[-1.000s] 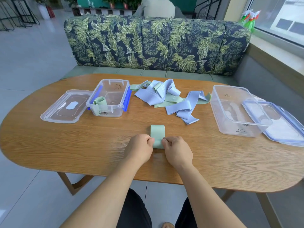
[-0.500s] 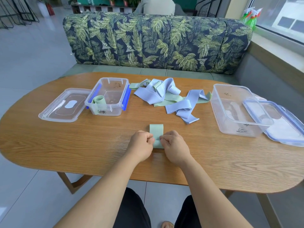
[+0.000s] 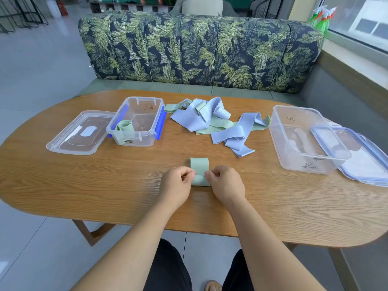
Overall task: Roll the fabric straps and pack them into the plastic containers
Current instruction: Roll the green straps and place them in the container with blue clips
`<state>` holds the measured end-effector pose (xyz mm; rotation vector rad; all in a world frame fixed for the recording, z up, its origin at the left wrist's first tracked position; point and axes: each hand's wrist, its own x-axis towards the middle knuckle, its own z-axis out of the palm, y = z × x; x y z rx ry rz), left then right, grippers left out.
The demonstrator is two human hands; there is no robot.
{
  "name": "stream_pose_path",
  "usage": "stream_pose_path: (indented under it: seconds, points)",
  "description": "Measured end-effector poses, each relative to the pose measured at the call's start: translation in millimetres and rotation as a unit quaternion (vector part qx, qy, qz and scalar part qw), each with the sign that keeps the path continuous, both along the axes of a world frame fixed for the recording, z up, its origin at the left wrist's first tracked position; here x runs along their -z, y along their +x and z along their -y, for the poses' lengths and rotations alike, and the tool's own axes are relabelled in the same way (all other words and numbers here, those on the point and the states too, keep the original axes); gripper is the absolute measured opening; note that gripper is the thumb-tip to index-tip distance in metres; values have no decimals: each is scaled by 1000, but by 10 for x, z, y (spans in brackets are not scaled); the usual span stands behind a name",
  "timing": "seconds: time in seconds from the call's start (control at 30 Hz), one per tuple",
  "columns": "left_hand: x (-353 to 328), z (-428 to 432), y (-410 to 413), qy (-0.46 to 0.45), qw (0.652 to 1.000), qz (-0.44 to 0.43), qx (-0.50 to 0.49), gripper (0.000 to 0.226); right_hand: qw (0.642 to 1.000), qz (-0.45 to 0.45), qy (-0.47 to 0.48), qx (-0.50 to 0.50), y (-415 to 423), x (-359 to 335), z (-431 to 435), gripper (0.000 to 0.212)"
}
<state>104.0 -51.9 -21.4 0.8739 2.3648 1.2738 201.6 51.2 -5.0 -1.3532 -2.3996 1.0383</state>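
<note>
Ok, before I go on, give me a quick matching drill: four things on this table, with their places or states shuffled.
1 small container
2 large container
3 strap pile
4 green strap

A pinched by left hand and right hand
B holds one rolled strap
C loose, middle of table
D far right, nothing packed inside

Pairs: 1-B, 2-D, 3-C, 4-A

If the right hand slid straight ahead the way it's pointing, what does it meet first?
The right hand pinches the green strap, so that comes first. Past it lies bare table, then probably the loose strap pile; depth is unclear.
</note>
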Motion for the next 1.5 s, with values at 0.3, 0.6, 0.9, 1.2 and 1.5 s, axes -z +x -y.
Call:
stream_pose_path:
  seconds: [0.3,0.6,0.9,1.2,1.5]
  points:
    - [-35,-48,-94,-33,999,20,10,9,999,-44,-23,15,21,4,-28,31]
    - [-39,-135,-164,-43,998,37,-33,15,996,-69,-48,33,43,40,-48,14]
    - [63,-74,-107,10,997,60,-42,17,995,-17,-81,53,-86,-7,-189,31]
    - [3,-172,-164,-25,994,80,-72,15,991,-47,-106,62,-8,-35,-171,39]
    - [-47,-122,-141,-51,994,63,-70,16,997,-25,-67,32,16,-19,-69,30]
